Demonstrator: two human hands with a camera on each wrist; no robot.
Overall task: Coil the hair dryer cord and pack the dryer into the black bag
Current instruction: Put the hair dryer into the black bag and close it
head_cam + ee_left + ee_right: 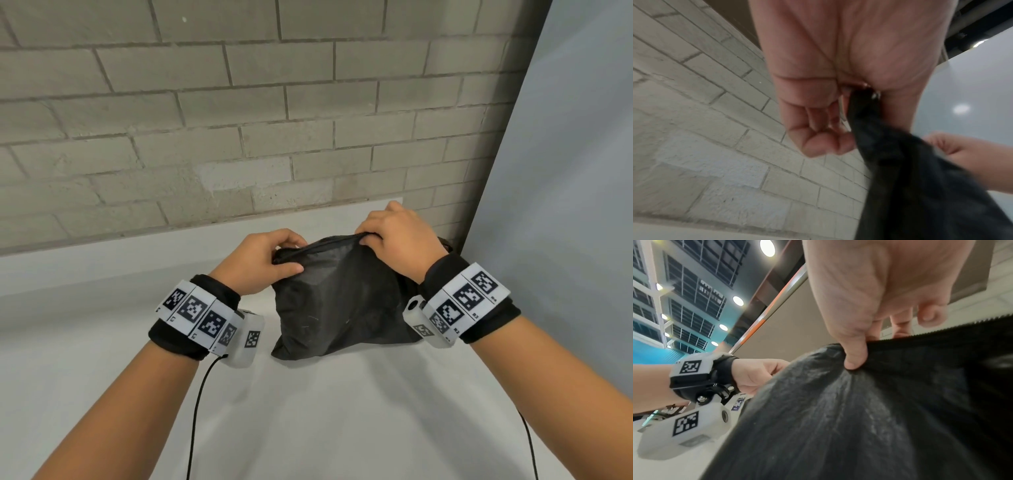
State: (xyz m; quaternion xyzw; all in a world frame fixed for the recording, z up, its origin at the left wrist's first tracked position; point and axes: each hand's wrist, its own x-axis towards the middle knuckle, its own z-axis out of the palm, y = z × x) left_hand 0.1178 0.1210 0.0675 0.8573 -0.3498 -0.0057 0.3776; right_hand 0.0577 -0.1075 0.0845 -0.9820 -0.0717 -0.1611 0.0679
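Note:
The black bag [339, 301] stands bulging on the white table [308, 411], held up by its top edge. My left hand [270, 260] pinches the top left corner of the bag [890, 146], fingers curled round the fabric. My right hand [387, 229] pinches the top edge further right, thumb pressed on the cloth [855, 360] beside the zipper teeth [962, 324]. The bag [838, 418] fills the lower right wrist view. The hair dryer and its cord are hidden; an angular bulge shows in the bag's side.
A grey brick wall [239, 120] stands right behind the table. A pale blue-grey panel [565, 205] closes off the right side. Thin black cables [195, 411] hang from both wrist cameras.

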